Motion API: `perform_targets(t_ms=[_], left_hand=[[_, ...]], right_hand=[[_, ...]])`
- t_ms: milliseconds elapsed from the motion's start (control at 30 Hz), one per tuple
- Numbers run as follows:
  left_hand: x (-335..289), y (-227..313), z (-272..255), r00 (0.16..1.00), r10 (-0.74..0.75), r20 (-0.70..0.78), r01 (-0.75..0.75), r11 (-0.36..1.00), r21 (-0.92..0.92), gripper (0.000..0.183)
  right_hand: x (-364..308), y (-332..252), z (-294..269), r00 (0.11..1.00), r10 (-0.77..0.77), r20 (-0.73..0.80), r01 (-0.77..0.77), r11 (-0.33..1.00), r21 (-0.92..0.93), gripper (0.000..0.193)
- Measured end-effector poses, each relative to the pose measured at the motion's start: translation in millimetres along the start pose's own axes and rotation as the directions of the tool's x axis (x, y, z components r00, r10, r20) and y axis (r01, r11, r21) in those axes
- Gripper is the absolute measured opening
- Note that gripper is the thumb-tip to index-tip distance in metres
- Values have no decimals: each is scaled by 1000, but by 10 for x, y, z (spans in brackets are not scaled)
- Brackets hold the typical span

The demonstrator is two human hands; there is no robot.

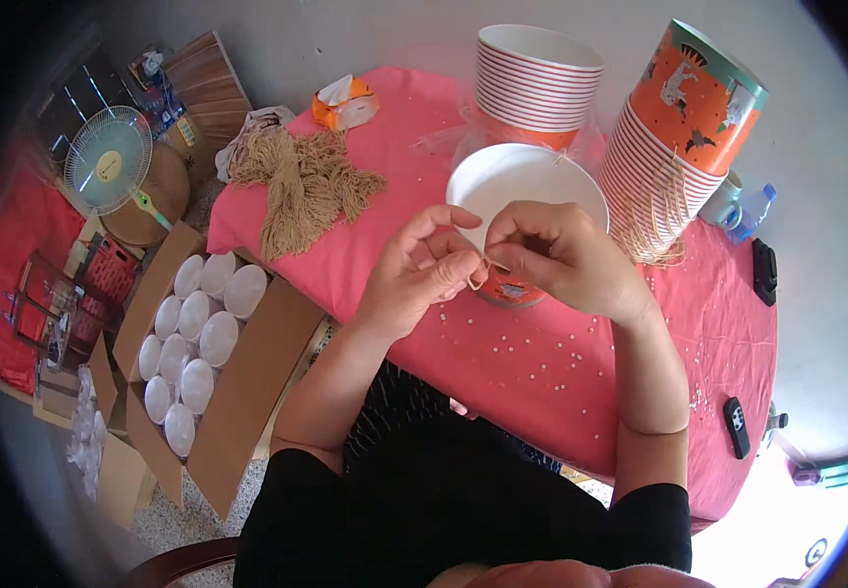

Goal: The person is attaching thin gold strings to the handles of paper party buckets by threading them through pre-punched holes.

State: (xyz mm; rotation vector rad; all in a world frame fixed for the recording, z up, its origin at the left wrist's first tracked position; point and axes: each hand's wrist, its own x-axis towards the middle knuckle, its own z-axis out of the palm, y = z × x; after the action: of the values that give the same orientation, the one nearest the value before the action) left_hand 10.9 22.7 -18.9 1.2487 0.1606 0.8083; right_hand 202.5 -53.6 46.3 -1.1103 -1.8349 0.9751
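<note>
My left hand (412,274) and my right hand (586,260) meet in front of an open paper bucket (600,191), white inside and orange outside, standing on the table. Between my fingertips is a thin beige cord (475,284), a short loop of it showing under my left thumb. My right thumb and index finger pinch the cord. The left thumb presses toward the curled fingers, its index finger raised. Both hands hide the bucket's near side and most of the cord. Cut lengths of similar cord (661,211) hang over the bucket stack on the right.
A pink cloth (502,372) dotted with small white discs covers the table. Behind are stacked buckets (542,73) and a taller stack (703,98). A beige cord bundle (306,186) lies left. On the floor, a carton (257,367) holds clear cups. A remote (737,428) lies right.
</note>
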Motion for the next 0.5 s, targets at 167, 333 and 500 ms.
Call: perform_targets(t_ms=[167,333,500], left_hand=[[-36,54,66,995,-77,-63,83,991,103,13],[42,108,21,961,202,-190,-97,887,451,13],[79,125,190,961,268,-70,-135,674,726,11]], right_hand=[[-18,29,-53,991,-48,-125,38,996,-79,10],[-104,-103,-212,993,56,-104,-63,996,-65,15],[-100,-150,-126,995,-61,-84,53,994,-90,17]])
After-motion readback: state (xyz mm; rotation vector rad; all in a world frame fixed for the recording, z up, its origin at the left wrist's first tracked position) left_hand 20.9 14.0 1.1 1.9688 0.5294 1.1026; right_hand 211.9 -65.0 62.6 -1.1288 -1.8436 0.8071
